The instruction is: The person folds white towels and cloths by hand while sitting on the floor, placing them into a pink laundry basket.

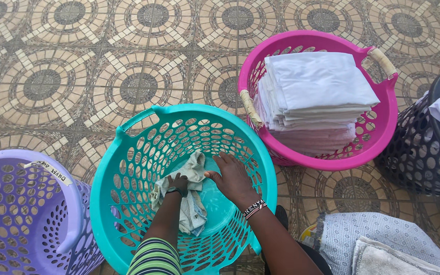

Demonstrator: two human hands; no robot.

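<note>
1. Pale cloth: crumpled on the floor of the teal basket, partly hidden by the forearm.
2. Left hand: fingers curled, gripping the cloth.
3. Right hand: fingers extended, fairly flat, beside the cloth; contact unclear.

A narrow white label strip with dark writing lies along the rim of the lilac basket, at the left; no other label, sign or screen shows.

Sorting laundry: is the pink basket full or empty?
Nearly full: the pink basket holds a stack of folded white linens reaching its rim.
</note>
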